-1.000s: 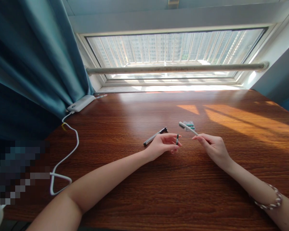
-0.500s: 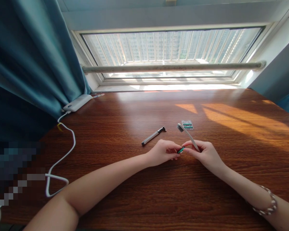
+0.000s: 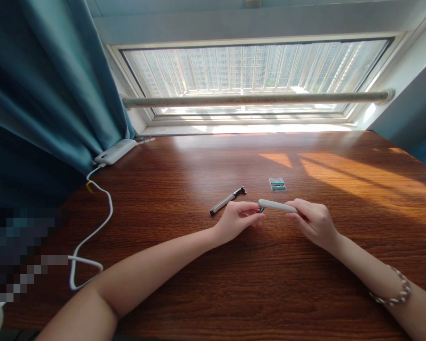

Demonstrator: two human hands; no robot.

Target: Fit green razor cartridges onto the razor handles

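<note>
My left hand [image 3: 238,219] pinches a small green-and-black razor cartridge [image 3: 261,210] between thumb and fingers. My right hand [image 3: 314,222] is closed on the handle of a pale toothbrush [image 3: 277,205]. The toothbrush lies nearly level, its head over the cartridge with the bristle side down; whether the bristles touch it I cannot tell. Just beyond my left hand, a grey-and-black razor handle [image 3: 227,202] rests on the table with no cartridge on its neck. Behind the toothbrush, a clear plastic case [image 3: 277,184] holds green-and-black cartridges.
The brown wooden table [image 3: 199,284] reaches back to a window with a white rail [image 3: 252,99] across it. At the far left, a white power bank-like device [image 3: 116,151] sits by the blue curtain [image 3: 57,71], and its white cable [image 3: 108,201] winds along the left side.
My right hand has let go of the cartridge and swung the toothbrush from upright tilt to nearly level, its head now over the cartridge. My left hand still holds the cartridge, shifted slightly left.
</note>
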